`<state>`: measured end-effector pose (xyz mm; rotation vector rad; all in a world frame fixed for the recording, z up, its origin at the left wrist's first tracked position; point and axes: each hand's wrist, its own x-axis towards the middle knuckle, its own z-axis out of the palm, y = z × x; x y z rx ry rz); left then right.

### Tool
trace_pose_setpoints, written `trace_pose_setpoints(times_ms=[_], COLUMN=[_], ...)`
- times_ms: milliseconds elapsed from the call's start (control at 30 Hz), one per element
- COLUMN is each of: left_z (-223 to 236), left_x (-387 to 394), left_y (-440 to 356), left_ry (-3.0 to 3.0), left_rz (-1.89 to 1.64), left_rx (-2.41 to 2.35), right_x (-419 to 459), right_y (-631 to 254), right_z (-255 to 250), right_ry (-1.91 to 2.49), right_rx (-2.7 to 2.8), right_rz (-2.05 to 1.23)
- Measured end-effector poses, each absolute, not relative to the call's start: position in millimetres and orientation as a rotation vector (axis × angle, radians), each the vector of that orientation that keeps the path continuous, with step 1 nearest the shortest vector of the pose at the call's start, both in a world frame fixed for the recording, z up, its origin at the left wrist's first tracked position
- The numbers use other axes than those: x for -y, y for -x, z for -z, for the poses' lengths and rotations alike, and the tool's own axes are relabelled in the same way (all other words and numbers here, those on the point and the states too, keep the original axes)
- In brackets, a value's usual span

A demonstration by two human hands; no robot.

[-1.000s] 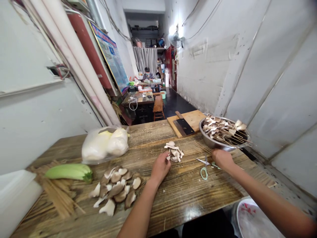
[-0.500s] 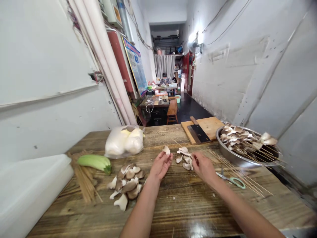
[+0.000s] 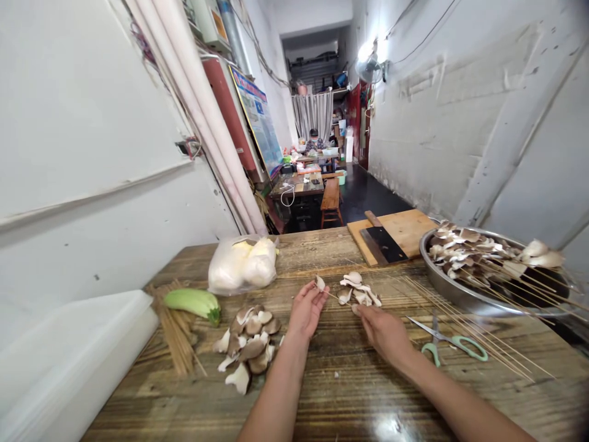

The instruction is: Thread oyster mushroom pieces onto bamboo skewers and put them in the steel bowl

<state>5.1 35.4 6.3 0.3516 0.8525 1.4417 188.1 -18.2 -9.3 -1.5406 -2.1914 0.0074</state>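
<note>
My left hand (image 3: 309, 307) is closed, its fingertips pinching an oyster mushroom piece (image 3: 319, 283). A thin bamboo skewer (image 3: 332, 296) runs from those fingers toward my right hand. Low over the table, my right hand (image 3: 384, 331) is closed on another small mushroom piece (image 3: 355, 309), mostly covered by the fingers. Just beyond it lies a small cluster of mushroom pieces (image 3: 361, 293). To the left of my left forearm is a larger heap of torn oyster mushrooms (image 3: 252, 348).
Scissors (image 3: 448, 339) and loose skewers (image 3: 473, 331) lie on the right, below a metal basin (image 3: 442, 288) of skewered mushrooms. A cleaver (image 3: 384, 244) rests on a cutting board (image 3: 409, 230). Leftward are a bagged item (image 3: 242, 267), a green gourd (image 3: 191, 302), more skewers (image 3: 177, 337) and a white container (image 3: 83, 356).
My right hand has come down beside the small cluster and now pinches a mushroom piece. A skewer shows between my hands. The view has shifted, uncovering more of the scissors.
</note>
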Motion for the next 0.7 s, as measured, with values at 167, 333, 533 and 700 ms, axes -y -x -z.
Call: trace_pose_setpoints(times_ms=[167, 333, 533, 700], left_z=[-6, -5, -5, -5], left_x=[-38, -41, -46, -46], left_y=[1, 4, 9, 13], left_ry=[-0.32, -0.294, -0.235, -0.204], left_rz=[-1.432, -1.486, -1.507, -1.493], left_rx=[-0.847, -0.84, -0.815, -0.756], right_x=[19, 19, 22, 23], right_y=[-188, -188, -188, -186], right_z=[5, 8, 13, 10], right_ry=[1.564, 1.544, 1.475, 1.439], right_rx=[2.212, 2.208, 2.199, 2.182], right_rz=[-0.051, -0.1, -0.163, -0.133])
